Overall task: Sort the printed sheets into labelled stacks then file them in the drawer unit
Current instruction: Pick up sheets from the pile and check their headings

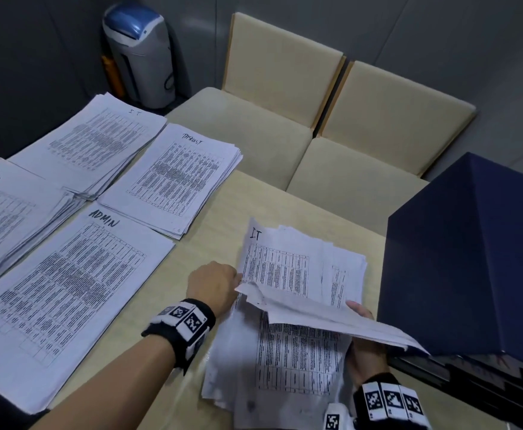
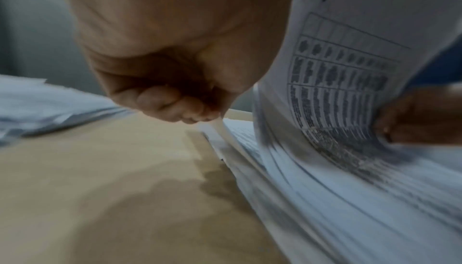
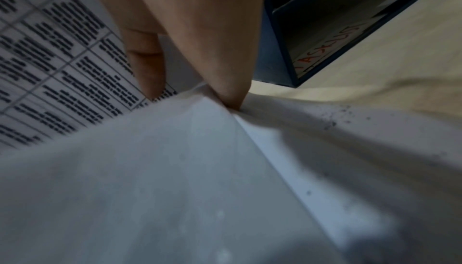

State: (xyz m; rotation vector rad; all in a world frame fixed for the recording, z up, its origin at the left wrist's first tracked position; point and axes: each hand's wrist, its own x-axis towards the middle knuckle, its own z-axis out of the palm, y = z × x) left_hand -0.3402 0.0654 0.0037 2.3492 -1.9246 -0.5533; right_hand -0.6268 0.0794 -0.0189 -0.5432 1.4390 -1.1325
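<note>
A loose pile of printed sheets [image 1: 288, 358] lies on the table's front right. My left hand [image 1: 233, 279] pinches the left edge of a raised sheet marked "IT" [image 1: 281, 268]; in the left wrist view its curled fingers [image 2: 175, 104] nip a paper edge. My right hand [image 1: 361, 315] grips a bent wad of sheets [image 1: 316, 318] at the pile's right side, with paper folded over its fingers [image 3: 212, 51]. Four labelled stacks lie at the left: IT [image 1: 98, 141], TASKLIST [image 1: 176, 178], HR [image 1: 5, 218], ADMIN [image 1: 67, 290]. The dark blue drawer unit [image 1: 471, 259] stands at the right.
Two cream chairs [image 1: 285, 88] stand behind the table. A grey and blue machine [image 1: 142, 54] is on the floor at the back left. One open drawer [image 3: 325, 55] carries a red TASKLIST label. Bare tabletop [image 1: 216, 212] separates the pile from the stacks.
</note>
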